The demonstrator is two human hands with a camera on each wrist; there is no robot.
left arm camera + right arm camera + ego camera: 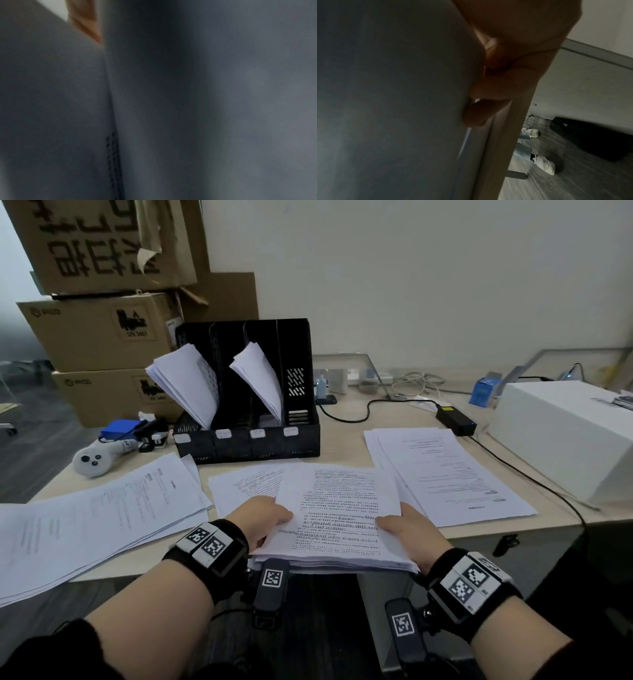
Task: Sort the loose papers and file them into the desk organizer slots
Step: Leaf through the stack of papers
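Note:
A thick stack of printed papers (339, 515) hangs over the desk's front edge. My left hand (263, 518) grips its left side, thumb on the top sheet. My right hand (407, 529) grips its right side, thumb on top and fingers (481, 113) curled underneath. The black desk organizer (250, 440) stands behind, with white sheets (185, 385) leaning in its leftmost slot and more sheets (260, 378) in the third slot. The left wrist view shows only dark blurred paper (171, 108).
Loose paper piles lie at the left (96, 515), the right (445, 470) and under the held stack (243, 484). Cardboard boxes (102, 337) are stacked at the back left. A white box (561, 436), a power brick (455, 419) with cables and a white controller (94, 458) sit around.

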